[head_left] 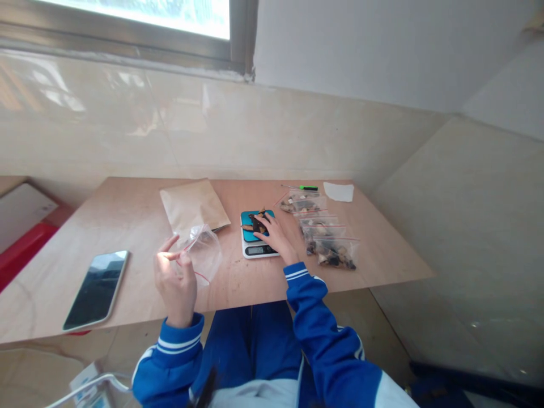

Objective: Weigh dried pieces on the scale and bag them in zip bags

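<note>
My left hand (175, 280) pinches the edge of a clear zip bag (208, 255) with a red seal line; the bag hangs loosely with its mouth toward me. Over a small digital kitchen scale (250, 250) with a blue top, my right hand (274, 235) has its fingers curled round dark brown dried pieces (257, 222), perhaps dried mushroom slices. Some of these pieces lie on the blue plate and stick out past my fingers. The scale's display shows, but its digits are too small to read.
Several filled zip bags (338, 253) lie in a row right of the scale. Behind them are a green-handled screwdriver (308, 187) and a white paper piece (339, 191). A brown paper bag (193, 204) lies at the back left, a phone (97, 290) at the near left.
</note>
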A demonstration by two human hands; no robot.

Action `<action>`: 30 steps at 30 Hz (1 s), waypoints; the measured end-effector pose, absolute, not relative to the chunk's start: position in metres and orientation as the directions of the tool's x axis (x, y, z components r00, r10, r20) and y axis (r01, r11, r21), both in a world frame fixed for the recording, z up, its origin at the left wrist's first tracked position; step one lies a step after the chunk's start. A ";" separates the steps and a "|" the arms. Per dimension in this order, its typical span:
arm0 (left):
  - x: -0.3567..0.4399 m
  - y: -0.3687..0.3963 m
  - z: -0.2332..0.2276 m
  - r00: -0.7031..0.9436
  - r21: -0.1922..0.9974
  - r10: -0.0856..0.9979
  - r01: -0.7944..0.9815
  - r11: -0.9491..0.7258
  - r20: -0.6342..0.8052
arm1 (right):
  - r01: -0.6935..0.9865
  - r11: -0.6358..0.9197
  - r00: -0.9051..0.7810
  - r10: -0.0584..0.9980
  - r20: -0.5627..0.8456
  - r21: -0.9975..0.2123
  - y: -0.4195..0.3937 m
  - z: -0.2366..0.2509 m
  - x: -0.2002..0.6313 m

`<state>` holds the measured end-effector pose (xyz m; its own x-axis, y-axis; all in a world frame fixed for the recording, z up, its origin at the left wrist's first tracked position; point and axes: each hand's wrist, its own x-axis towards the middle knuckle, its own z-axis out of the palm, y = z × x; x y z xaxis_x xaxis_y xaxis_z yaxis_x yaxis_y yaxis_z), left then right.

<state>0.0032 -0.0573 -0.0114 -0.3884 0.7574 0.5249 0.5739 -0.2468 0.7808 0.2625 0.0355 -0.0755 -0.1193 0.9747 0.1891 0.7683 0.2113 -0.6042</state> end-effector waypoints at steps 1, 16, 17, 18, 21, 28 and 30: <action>0.004 -0.057 -0.012 -0.397 0.817 0.785 0.531 -0.225 0.475 | 0.750 0.239 -0.122 0.966 0.227 -0.616 0.036 -0.078 0.264; 0.039 -0.045 -0.035 -0.354 0.976 0.924 0.206 -0.076 0.147 | 0.564 0.319 0.101 0.889 0.447 -0.762 0.034 -0.086 0.266; 0.041 -0.044 -0.037 -0.352 0.978 0.926 0.196 -0.074 0.140 | 0.556 0.315 0.118 0.886 0.448 -0.770 0.034 -0.085 0.266; 0.042 -0.044 -0.038 -0.349 0.980 0.928 0.186 -0.072 0.134 | 0.547 0.310 0.135 0.884 0.448 -0.777 0.034 -0.084 0.266; 0.047 -0.041 -0.039 -0.338 0.983 0.933 0.172 -0.065 0.121 | 0.510 0.292 0.204 0.873 0.444 -0.809 0.035 -0.075 0.264; 0.055 -0.034 -0.031 -0.314 0.974 0.944 0.225 -0.034 0.106 | 0.167 0.357 0.152 0.912 0.382 -0.919 0.016 -0.013 0.230; 0.057 -0.032 -0.030 -0.320 0.972 0.942 0.232 -0.020 0.096 | 0.208 0.397 -0.053 0.917 0.395 -0.894 0.006 0.004 0.219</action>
